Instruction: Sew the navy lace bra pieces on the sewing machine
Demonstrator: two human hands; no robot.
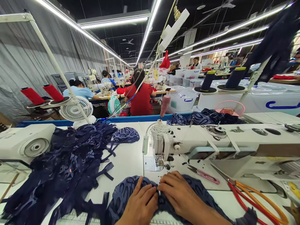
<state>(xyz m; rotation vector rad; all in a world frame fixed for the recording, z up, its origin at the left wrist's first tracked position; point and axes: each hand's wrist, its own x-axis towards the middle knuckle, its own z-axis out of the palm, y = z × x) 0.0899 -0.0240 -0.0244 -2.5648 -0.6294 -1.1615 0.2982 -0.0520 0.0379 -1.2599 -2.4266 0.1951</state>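
Observation:
A navy patterned bra piece [124, 190], with two rounded cups, lies across the front of the white sewing table. My left hand [142, 201] presses on its left cup, with the fingers bent and gripping near the middle join. My right hand [179, 195] pinches the fabric at the same join, its fingers close to those of my left. The fingertips nearly meet, and the thumbs are partly hidden. Just beyond my hands stands the sewing machine's needle area [159, 164], with no fabric under it.
Navy strips [67, 165] are heaped on the left, with a loose patterned cup [126, 135] beyond them. Pink-handled snips [206, 175] and large scissors [248, 193] lie on the right. The sewing machine [199, 137] spans the back right; a fan [76, 109] stands behind.

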